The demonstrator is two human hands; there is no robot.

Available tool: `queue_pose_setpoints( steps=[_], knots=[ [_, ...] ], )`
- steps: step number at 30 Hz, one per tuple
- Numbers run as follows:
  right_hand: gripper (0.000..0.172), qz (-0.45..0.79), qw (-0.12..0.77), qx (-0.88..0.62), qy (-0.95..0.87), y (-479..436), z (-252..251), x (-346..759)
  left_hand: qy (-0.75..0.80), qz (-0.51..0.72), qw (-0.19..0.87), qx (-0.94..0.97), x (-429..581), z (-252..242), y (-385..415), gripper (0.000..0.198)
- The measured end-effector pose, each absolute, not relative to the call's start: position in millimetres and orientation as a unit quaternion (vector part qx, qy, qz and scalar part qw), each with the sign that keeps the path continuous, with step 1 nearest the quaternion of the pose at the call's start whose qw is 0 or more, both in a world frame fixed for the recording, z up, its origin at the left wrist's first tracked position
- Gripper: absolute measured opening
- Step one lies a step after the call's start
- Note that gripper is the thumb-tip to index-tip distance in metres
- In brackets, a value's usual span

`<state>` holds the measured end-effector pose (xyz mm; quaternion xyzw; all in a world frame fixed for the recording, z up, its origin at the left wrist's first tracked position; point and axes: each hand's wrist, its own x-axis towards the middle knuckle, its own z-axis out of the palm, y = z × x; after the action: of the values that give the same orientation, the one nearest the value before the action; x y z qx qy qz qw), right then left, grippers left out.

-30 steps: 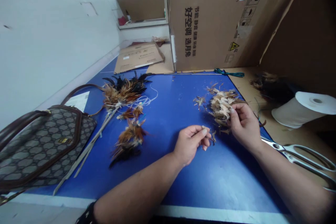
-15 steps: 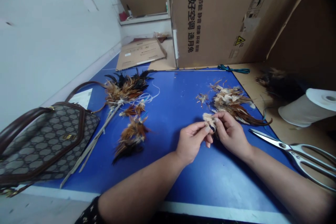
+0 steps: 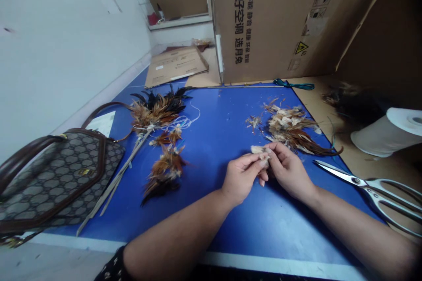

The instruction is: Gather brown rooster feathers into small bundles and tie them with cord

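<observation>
My left hand [image 3: 240,178] and my right hand [image 3: 287,164] meet over the blue tabletop, both pinching a small pale tan feather piece [image 3: 259,149] between the fingertips. Just beyond my right hand is a pile of cream and brown feathers [image 3: 288,125], with small loose bits [image 3: 253,122] beside it. Left of my hands lie a bunch of brown and black feathers [image 3: 166,169] and a larger bunch [image 3: 156,112] tied to long thin sticks [image 3: 115,180], with white string [image 3: 184,122] around it. Silver scissors [image 3: 365,184] lie right of my right hand.
A patterned handbag [image 3: 62,175] stands at the left. A large cardboard box [image 3: 270,22] rises at the back, with a teal cord [image 3: 293,84] at its foot. A white spool [image 3: 389,134] and dark feathers [image 3: 349,101] are at the right.
The feather piece has turned between my fingers; its dark part no longer shows. The fingers of both hands have shifted slightly. The camera view has moved a little.
</observation>
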<state>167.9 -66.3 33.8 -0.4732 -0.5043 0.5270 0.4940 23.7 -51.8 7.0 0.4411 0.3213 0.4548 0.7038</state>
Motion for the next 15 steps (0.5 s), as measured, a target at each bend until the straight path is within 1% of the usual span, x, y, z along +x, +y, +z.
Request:
queue_pose_setpoints(
  steps=[4, 11, 15],
  knots=[
    [0.032, 0.553, 0.502, -0.473, -0.468, -66.8, 33.2, 165.2, 0.317, 0.458, 0.697, 0.452, 23.1, 3.3, -51.9, 0.039],
    [0.033, 0.555, 0.493, -0.473, -0.475, -66.1, 28.7, 166.5, 0.305, 0.464, 0.682, 0.476, 22.3, 5.2, -51.8, 0.035],
    [0.035, 0.558, 0.492, -0.474, -0.47, -66.8, 29.4, 165.3, 0.305, 0.466, 0.657, 0.509, 21.6, 6.7, -53.5, 0.034]
  ],
)
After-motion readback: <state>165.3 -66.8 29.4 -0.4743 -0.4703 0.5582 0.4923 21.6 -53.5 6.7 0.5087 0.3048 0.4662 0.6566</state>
